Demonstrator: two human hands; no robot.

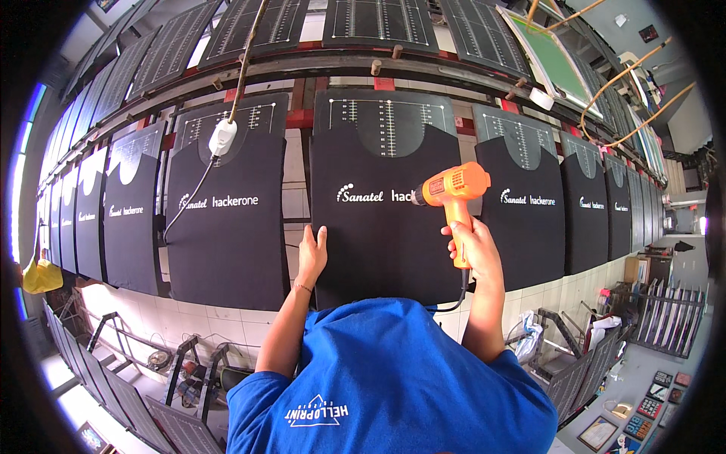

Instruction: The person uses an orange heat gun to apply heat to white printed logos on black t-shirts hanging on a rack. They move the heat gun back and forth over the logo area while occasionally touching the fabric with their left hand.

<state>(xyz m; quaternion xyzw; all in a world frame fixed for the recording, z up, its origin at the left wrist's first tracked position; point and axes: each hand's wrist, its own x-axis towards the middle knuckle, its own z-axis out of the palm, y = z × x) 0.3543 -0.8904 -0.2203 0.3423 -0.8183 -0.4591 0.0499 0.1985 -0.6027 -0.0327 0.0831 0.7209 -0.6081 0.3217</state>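
on the middle board (364, 135), a black shirt (378, 253) lies flat. the right hand (473, 244) is wrapped around an orange heat gun (456, 191), its nose over the white print (361, 197). the left hand (311, 255) is spread a little by the shirt's left edge. best, i think, to keep the gun moving so no spot burns. far left is a yellow bag (42, 278); i cannot see inside.

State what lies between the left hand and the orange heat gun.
In the head view, black fabric with white print lies between the left hand and the orange heat gun; nothing else shows.
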